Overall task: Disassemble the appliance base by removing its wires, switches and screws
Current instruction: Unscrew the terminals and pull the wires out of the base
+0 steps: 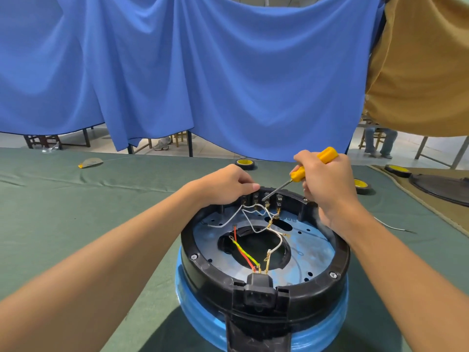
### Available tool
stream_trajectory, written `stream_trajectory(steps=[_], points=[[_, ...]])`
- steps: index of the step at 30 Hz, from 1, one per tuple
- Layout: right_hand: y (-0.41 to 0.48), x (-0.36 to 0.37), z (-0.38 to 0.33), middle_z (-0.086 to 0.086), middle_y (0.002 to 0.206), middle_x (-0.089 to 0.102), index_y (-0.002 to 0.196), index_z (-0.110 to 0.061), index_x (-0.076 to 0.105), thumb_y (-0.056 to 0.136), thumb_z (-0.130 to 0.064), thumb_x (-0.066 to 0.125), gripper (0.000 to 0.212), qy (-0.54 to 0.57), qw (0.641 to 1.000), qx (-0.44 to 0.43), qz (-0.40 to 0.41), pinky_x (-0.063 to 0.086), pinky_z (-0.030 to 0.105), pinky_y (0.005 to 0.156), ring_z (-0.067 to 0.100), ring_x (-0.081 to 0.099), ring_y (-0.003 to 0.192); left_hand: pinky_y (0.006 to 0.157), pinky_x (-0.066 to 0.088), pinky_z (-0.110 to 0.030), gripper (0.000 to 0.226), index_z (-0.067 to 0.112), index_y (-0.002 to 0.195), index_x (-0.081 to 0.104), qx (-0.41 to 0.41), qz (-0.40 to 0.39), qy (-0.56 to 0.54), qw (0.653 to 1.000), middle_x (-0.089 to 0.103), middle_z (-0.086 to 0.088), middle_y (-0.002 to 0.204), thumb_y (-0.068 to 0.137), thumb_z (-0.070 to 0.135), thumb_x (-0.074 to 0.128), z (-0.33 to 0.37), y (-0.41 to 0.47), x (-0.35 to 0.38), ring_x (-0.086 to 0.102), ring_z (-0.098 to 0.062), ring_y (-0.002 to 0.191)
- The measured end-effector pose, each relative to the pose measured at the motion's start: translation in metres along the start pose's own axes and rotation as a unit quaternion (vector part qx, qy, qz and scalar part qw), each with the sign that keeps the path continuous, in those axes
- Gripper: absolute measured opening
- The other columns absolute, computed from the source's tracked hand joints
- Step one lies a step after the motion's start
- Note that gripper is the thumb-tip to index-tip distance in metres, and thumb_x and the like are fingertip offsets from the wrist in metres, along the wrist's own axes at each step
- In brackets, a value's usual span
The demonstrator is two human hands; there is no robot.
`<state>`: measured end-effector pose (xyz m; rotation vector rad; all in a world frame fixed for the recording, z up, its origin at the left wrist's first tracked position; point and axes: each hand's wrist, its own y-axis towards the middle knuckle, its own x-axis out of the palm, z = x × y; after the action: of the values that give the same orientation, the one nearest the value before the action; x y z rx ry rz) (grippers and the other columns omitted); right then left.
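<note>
The appliance base (264,283) stands upside down on the table, a black ring over a blue body. Inside it white wires (250,212) run to the switch terminals (266,199) on the far rim. Red and yellow-green wires (245,252) lead to the black power socket (258,293) at the near rim. My left hand (225,185) grips the far rim beside the terminals, fingers curled over it. A yellow-handled screwdriver (312,166) is held in my right hand (327,184), its tip on a terminal.
Green cloth covers the table (76,212). Three black-and-yellow tape rolls (245,163) (361,185) (397,170) lie beyond the base. A loose white wire (390,226) lies at the right, near a black disc (441,189). Blue curtains hang behind.
</note>
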<state>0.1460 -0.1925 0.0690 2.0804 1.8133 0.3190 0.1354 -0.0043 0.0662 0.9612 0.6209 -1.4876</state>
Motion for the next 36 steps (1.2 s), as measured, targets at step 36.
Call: stream_trajectory(steps=[36], points=[[0.008, 0.006, -0.006, -0.004, 0.038, 0.047, 0.069, -0.006, 0.055, 0.083, -0.016, 0.060, 0.018, -0.028, 0.992, 0.093, -0.081, 0.027, 0.020, 0.038, 0.010, 0.034, 0.034, 0.057, 0.031, -0.029, 0.045, 0.002, 0.088, 0.066, -0.012, -0.001, 0.011, 1.000, 0.043, -0.003, 0.064, 0.097, 0.043, 0.050, 0.005, -0.004, 0.000, 0.037, -0.016, 0.058]])
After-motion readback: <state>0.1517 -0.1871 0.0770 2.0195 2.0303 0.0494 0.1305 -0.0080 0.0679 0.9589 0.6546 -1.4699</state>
